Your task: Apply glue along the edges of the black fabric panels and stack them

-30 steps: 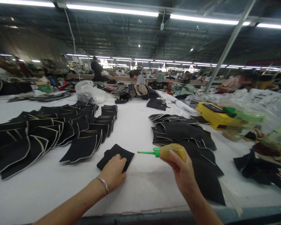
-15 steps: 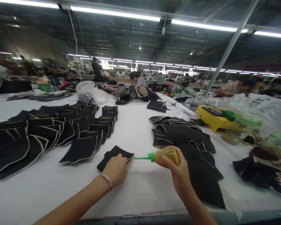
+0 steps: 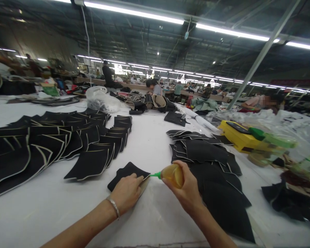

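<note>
A black leather-like piece (image 3: 129,170) with a pale underside lies on the white table (image 3: 155,213) in front of me. My left hand (image 3: 126,194), a bracelet at its wrist, grips this piece near its right corner, and the pale underside shows beside the fingers. In my right hand (image 3: 187,189) is a squeeze bottle (image 3: 173,175) of amber liquid, tipped sideways. Its green nozzle points left, with the tip at the corner of the black piece; whether it touches I cannot tell.
Overlapping rows of black pieces (image 3: 88,163) cover the left side. More black pieces (image 3: 222,193) lie beside my right arm. Farther right are a yellow box (image 3: 235,137), clear plastic and dark scraps (image 3: 286,199). A plastic bag (image 3: 100,100) sits at the back; people work beyond.
The bottle has moved left, bringing its nozzle tip to the piece's corner. My left fingers have shifted along the edge and stretched out more. The view has shifted slightly.
</note>
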`<state>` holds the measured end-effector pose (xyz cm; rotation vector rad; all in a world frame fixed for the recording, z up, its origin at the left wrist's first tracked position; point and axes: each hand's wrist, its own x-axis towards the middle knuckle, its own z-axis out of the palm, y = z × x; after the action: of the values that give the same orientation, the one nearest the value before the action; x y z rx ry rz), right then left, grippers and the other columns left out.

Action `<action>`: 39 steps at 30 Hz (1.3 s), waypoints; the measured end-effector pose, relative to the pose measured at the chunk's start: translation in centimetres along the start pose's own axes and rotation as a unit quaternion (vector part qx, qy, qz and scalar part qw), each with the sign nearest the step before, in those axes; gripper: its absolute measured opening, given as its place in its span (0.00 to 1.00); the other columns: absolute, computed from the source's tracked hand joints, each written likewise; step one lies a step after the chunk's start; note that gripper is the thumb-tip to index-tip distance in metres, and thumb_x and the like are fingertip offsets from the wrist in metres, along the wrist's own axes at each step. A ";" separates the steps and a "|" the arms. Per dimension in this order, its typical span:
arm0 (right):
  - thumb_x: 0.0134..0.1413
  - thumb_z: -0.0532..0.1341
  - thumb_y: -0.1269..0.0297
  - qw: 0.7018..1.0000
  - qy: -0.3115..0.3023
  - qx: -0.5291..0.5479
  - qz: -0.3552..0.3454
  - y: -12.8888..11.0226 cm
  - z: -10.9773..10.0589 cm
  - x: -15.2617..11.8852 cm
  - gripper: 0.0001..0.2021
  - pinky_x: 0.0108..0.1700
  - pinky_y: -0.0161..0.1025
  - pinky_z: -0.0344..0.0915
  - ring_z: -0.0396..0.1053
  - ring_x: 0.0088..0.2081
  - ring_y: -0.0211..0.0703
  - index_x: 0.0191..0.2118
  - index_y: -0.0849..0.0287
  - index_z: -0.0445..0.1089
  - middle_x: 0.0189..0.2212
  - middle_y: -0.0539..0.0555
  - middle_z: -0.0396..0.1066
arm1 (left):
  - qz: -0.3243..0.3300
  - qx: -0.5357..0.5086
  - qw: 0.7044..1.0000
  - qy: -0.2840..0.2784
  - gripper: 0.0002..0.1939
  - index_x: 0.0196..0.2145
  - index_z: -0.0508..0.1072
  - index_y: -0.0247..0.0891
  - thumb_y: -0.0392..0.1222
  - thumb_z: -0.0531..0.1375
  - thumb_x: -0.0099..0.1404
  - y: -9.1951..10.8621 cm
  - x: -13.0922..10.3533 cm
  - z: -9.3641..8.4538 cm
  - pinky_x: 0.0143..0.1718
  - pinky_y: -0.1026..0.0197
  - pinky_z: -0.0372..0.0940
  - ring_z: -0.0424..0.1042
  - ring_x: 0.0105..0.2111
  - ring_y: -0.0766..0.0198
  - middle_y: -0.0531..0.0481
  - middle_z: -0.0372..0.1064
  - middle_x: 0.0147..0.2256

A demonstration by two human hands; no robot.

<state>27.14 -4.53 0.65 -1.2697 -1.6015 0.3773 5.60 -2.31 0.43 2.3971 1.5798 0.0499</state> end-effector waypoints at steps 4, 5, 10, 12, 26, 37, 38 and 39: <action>0.48 0.69 0.56 0.999 -0.027 -0.016 -0.029 -0.5 0.0 -0.2 0.24 0.48 0.46 0.64 0.68 0.44 0.53 0.49 0.54 0.64 0.44 0.56 0.69 | 0.000 0.004 1.000 -0.002 0.22 0.48 0.73 0.39 0.33 0.46 0.62 -0.1 0.1 0.2 0.38 0.55 0.64 0.73 0.36 0.55 0.44 0.70 0.37; 0.48 0.69 0.56 0.999 -0.034 -0.014 -0.019 -0.6 0.0 -0.2 0.24 0.47 0.46 0.64 0.69 0.43 0.53 0.49 0.54 0.64 0.43 0.56 0.70 | 0.001 0.002 1.000 -0.004 0.22 0.48 0.73 0.39 0.33 0.46 0.62 -0.1 0.2 0.3 0.38 0.55 0.64 0.73 0.36 0.55 0.44 0.70 0.37; 0.47 0.69 0.54 0.999 -0.022 -0.004 0.042 0.1 -0.2 0.2 0.23 0.43 0.45 0.65 0.70 0.38 0.51 0.47 0.55 0.65 0.40 0.54 0.71 | -0.005 -0.023 1.000 -0.016 0.23 0.53 0.70 0.40 0.36 0.44 0.65 -0.3 0.0 0.6 0.37 0.55 0.64 0.73 0.35 0.56 0.44 0.68 0.39; 0.47 0.69 0.52 0.999 -0.013 -0.002 0.051 0.5 -0.2 0.3 0.24 0.42 0.44 0.65 0.70 0.38 0.51 0.48 0.55 0.64 0.40 0.54 0.71 | -0.007 -0.033 0.999 -0.021 0.24 0.56 0.68 0.39 0.37 0.43 0.67 -0.4 -0.2 0.7 0.37 0.55 0.63 0.73 0.35 0.56 0.44 0.68 0.40; 0.46 0.68 0.49 0.992 -0.030 0.048 0.110 1.7 -0.2 -0.1 0.26 0.38 0.42 0.64 0.68 0.34 0.48 0.47 0.55 0.63 0.35 0.51 0.69 | 0.004 -0.051 0.998 -0.044 0.27 0.61 0.62 0.37 0.38 0.41 0.68 -0.7 -0.7 0.4 0.40 0.56 0.63 0.72 0.37 0.58 0.43 0.68 0.43; 0.45 0.69 0.49 0.990 -0.034 0.072 0.120 1.6 -0.2 -0.4 0.27 0.37 0.41 0.64 0.68 0.34 0.47 0.47 0.56 0.63 0.35 0.51 0.69 | 0.009 -0.053 0.998 -0.040 0.27 0.62 0.61 0.36 0.38 0.41 0.68 -0.9 -0.8 0.6 0.40 0.56 0.63 0.72 0.37 0.57 0.43 0.68 0.44; 0.45 0.69 0.49 0.987 -0.049 0.089 0.128 1.5 -0.1 -0.6 0.27 0.38 0.41 0.64 0.68 0.35 0.48 0.47 0.56 0.63 0.35 0.51 0.69 | 0.008 -0.055 0.998 -0.040 0.27 0.62 0.61 0.36 0.38 0.41 0.68 -0.9 -0.9 0.5 0.40 0.56 0.63 0.72 0.36 0.58 0.43 0.68 0.44; 0.45 0.69 0.49 0.983 -0.062 0.106 0.134 1.4 0.0 -0.7 0.26 0.38 0.41 0.65 0.68 0.35 0.48 0.47 0.56 0.64 0.35 0.51 0.69 | 0.008 -0.056 0.998 -0.041 0.27 0.62 0.61 0.36 0.38 0.41 0.68 -0.9 -0.9 0.5 0.40 0.56 0.63 0.72 0.36 0.58 0.43 0.68 0.44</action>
<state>27.89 -4.59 -0.79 -1.3193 -1.4497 0.7895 4.55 -2.90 -0.16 2.2961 1.4813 0.0414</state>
